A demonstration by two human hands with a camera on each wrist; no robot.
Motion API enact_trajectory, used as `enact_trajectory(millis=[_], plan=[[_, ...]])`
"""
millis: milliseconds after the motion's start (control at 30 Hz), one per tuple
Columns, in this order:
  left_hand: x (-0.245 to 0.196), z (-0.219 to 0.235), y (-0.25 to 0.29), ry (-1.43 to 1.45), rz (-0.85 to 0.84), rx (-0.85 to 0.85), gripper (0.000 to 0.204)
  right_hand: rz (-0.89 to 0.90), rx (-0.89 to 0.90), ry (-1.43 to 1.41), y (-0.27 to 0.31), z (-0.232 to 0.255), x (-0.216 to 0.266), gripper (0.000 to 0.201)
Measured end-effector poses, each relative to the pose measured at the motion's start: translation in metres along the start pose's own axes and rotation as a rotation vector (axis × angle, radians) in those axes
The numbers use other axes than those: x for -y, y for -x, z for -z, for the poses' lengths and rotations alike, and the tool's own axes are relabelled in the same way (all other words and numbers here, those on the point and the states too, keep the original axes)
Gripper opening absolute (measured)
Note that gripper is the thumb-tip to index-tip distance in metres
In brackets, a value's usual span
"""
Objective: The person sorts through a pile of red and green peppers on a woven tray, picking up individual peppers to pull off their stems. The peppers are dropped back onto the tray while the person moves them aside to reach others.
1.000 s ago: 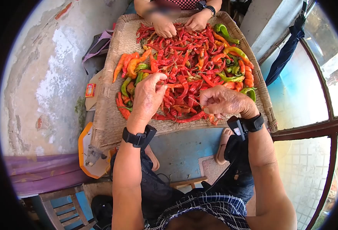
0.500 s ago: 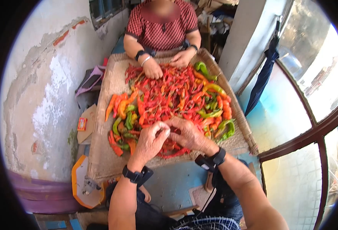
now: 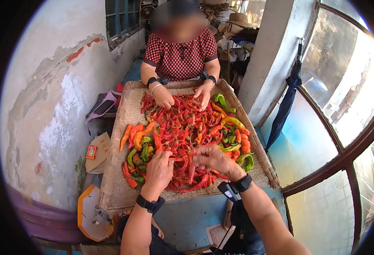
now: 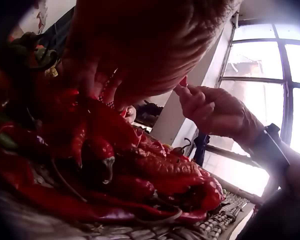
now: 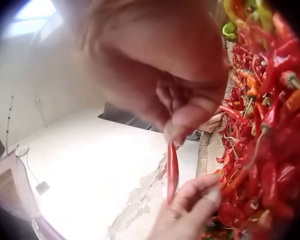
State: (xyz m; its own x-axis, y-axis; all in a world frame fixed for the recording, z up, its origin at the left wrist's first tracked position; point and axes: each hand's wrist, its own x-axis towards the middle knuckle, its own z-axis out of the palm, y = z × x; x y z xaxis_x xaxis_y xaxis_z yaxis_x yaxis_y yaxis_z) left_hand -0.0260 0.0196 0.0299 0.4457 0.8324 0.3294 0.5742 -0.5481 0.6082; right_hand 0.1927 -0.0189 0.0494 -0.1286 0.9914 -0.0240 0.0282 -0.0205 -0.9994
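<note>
My right hand (image 3: 216,161) pinches a slim red chili pepper (image 5: 172,172) by its top end, and the pepper hangs down over the heap. Left of it in the head view, my left hand (image 3: 159,172) is low at the near side of the heap, its thumb and fingers closed at the end of another red chili pepper (image 3: 177,160). The left wrist view shows that hand's fingers down among glossy red peppers (image 4: 155,167). Red chili peppers (image 3: 170,127) with stems cover the middle of a woven tray (image 3: 110,187).
Orange and green peppers (image 3: 143,148) lie along the tray's left side, and more green ones (image 3: 246,162) at its right. Opposite, a person's hands (image 3: 163,97) work in the far peppers. A wall stands left; a folded umbrella (image 3: 285,100) hangs beside the right windows.
My hands met over the near peppers half a second ago and have since parted. The right now holds a chili pepper, while the left is down at the heap. The head view has tilted upward.
</note>
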Motion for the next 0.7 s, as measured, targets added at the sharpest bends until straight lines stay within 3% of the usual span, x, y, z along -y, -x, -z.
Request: enact_trajectory(millis=[33, 67, 100, 167, 200, 267, 300, 367, 433, 500, 700], plan=[[0.005, -0.005, 0.001, -0.306, -0.082, -0.006, 0.030, 0.020, -0.025, 0.039, -0.005, 0.003, -0.001, 0.017], [0.009, -0.011, 0.001, -0.348, -0.059, 0.052, 0.035, 0.093, -0.259, -0.268, -0.014, 0.000, -0.003, 0.030], [0.012, -0.016, 0.001, -0.349, -0.057, 0.058, 0.035, 0.283, -0.450, -0.083, -0.026, 0.004, -0.010, 0.043], [0.015, -0.021, 0.000, -0.428, -0.042, 0.093, 0.036, 0.450, -0.660, 0.491, -0.030, 0.012, -0.018, 0.043], [0.015, -0.020, 0.000, -0.434, -0.040, 0.098, 0.036, 0.447, -0.661, 0.483, -0.027, 0.013, -0.022, 0.043], [0.007, -0.014, -0.001, -0.426, -0.042, 0.113, 0.029, 0.248, -0.340, 0.679, -0.011, 0.007, -0.016, 0.043], [0.007, -0.012, -0.003, -0.426, -0.028, 0.126, 0.029, 0.234, -0.329, 0.671, -0.006, 0.005, -0.014, 0.043], [0.009, -0.007, -0.005, -0.423, -0.110, 0.033, 0.019, 0.356, -0.130, 1.091, 0.005, 0.000, -0.016, 0.042], [0.002, 0.001, -0.008, -0.350, -0.088, -0.072, 0.014, 0.472, -0.202, 1.114, 0.010, -0.002, -0.028, 0.039], [0.000, 0.008, -0.010, -0.270, -0.093, -0.140, 0.016, 0.280, -0.064, 1.039, 0.014, -0.001, -0.019, 0.039], [0.008, 0.018, -0.012, -0.093, -0.015, -0.234, 0.016, 0.346, -0.090, 1.000, 0.007, -0.003, -0.033, 0.013]])
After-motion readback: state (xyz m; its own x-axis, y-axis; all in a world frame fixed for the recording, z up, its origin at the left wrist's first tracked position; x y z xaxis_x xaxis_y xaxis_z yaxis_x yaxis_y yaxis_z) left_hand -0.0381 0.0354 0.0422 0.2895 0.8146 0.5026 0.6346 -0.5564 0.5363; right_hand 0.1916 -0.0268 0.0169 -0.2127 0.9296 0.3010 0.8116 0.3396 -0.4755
